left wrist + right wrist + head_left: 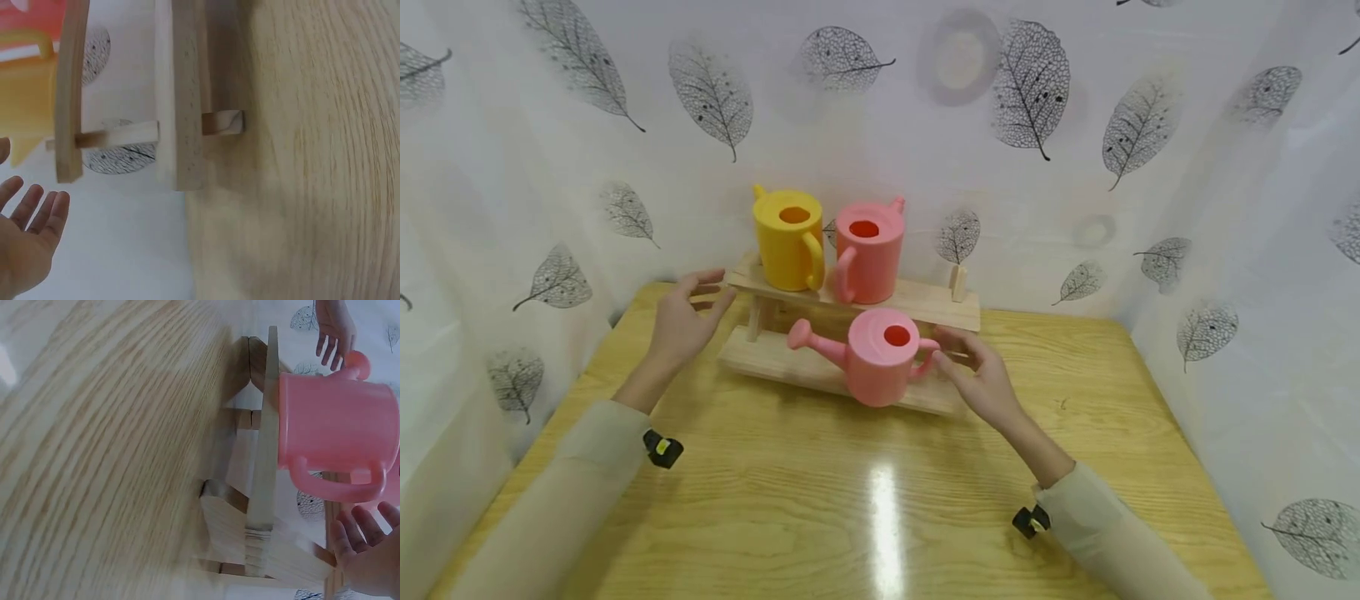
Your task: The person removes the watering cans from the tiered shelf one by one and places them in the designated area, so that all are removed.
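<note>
My right hand (pixel 981 375) open, fingertips by pink watering can (pixel 876 354) handle | left hand (pixel 685 321) open, empty | grip handle squarely, lift level off lower shelf (pixel 760 360)

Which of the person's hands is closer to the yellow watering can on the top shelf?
Left. The left hand hovers open just beside the yellow watering can; the right hand is lower, by the pink watering can's handle.

Pink watering can (pixel 337 428) on wooden shelf (pixel 265 481), R hand fingers (pixel 353 534) just beside handle, prob. not touching.
</note>
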`<state>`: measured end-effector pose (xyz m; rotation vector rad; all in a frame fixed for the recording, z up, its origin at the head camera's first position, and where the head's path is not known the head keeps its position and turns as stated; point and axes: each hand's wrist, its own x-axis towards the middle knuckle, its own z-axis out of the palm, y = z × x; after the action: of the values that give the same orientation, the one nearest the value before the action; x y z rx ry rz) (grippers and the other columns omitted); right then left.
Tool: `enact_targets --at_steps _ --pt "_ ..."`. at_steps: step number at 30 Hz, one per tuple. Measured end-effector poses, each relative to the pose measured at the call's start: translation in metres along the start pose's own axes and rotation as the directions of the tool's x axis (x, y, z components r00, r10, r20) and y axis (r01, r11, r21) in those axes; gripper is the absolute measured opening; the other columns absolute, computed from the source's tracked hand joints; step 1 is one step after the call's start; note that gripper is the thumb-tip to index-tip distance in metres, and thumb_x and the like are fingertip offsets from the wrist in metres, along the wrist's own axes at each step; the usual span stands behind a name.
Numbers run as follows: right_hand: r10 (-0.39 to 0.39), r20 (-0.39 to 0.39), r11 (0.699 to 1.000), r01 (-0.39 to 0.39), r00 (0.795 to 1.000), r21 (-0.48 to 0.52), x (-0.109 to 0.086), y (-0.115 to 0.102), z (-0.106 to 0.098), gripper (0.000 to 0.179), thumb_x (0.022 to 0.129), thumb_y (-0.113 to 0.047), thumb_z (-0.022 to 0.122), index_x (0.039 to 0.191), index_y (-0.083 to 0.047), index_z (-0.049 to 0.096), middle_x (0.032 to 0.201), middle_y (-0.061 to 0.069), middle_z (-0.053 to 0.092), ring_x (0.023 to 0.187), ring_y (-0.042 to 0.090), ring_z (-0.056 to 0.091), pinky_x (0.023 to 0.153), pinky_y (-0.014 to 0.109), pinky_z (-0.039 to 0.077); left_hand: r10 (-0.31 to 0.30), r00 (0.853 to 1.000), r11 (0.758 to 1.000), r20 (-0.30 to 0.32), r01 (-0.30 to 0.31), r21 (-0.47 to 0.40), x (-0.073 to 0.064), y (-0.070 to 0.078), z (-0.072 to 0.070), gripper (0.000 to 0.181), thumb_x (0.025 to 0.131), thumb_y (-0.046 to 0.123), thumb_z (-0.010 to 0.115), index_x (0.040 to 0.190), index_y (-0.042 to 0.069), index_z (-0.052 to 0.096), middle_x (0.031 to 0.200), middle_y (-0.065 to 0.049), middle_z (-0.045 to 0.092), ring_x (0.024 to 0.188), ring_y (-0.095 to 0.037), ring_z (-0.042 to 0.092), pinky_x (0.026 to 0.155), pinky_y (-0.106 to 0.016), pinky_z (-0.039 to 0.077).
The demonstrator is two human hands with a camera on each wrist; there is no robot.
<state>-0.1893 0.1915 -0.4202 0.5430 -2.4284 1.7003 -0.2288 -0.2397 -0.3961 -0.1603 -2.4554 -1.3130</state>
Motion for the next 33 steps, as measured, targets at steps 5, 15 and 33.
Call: enact_targets --at_steps 5,15,33 --pt "0.061 -0.012 0.997 -0.061 0.998 0.040 0.006 0.010 0.002 0.034 0.102 -0.011 0.069 0.135 -0.001 0.068 0.126 0.024 0.073 0.102 0.001 0.068 0.085 0.018 0.057 -0.114 0.993 0.993 0.008 0.114 -0.001 0.013 -0.016 0.003 0.051 0.108 0.036 0.061 0.147 0.004 0.058 0.148 -0.021 0.062 0.128 -0.035 0.062 0.088 -0.009 0.044" --pt "0.058 0.090 0.995 -0.065 0.994 0.079 0.015 0.016 0.003 0.027 0.105 -0.017 0.067 0.126 -0.001 0.074 0.114 0.007 0.080 0.098 0.007 0.072 0.085 0.026 0.061 -0.151 0.988 0.988 -0.024 0.150 -0.018 0.027 -0.031 0.015 0.044 0.107 0.031 0.062 0.140 0.001 0.064 0.135 -0.024 0.069 0.095 0.001 0.055 0.075 -0.002 0.046" --pt "0.024 0.158 0.999 -0.019 0.987 -0.029 0.004 0.006 -0.012 0.019 0.102 -0.009 0.068 0.115 0.005 0.072 0.109 0.027 0.076 0.099 0.027 0.079 0.084 0.034 0.066 -0.122 0.992 0.992 -0.039 0.123 0.025 0.032 -0.035 0.018 0.039 0.107 0.027 0.063 0.136 0.000 0.068 0.130 -0.026 0.070 0.097 -0.018 0.061 0.076 -0.006 0.042"
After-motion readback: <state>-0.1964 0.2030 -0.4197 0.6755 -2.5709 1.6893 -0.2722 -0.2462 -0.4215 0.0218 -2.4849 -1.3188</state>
